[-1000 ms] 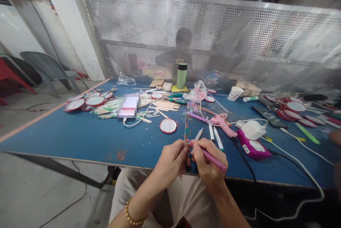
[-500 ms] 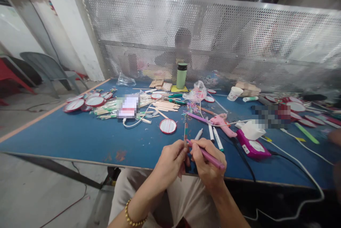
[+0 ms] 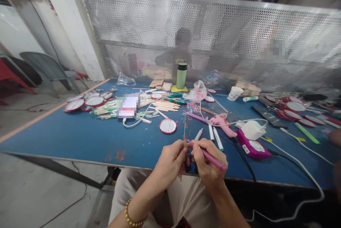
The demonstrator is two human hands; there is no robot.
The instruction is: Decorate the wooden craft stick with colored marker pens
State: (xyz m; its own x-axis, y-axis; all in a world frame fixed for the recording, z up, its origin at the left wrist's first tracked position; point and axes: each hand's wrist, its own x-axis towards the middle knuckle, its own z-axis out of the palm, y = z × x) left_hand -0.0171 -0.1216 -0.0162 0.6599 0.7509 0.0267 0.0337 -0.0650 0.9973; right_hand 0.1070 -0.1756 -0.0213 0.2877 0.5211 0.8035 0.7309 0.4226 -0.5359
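Head view: the left hand (image 3: 170, 162) holds a thin wooden stick (image 3: 185, 132) that points up. The right hand (image 3: 207, 164) is closed on a pink marker (image 3: 206, 155) – its tip sits right at the stick, so the stick looks like it is being colored. Next, I think the marker needs slow, small strokes while the stick is held steady. Just past the hands, on the blue table (image 3: 80, 135), lie white pens (image 3: 213, 134), a pink glue gun (image 3: 222, 121) and a round red-rimmed disc (image 3: 168, 125).
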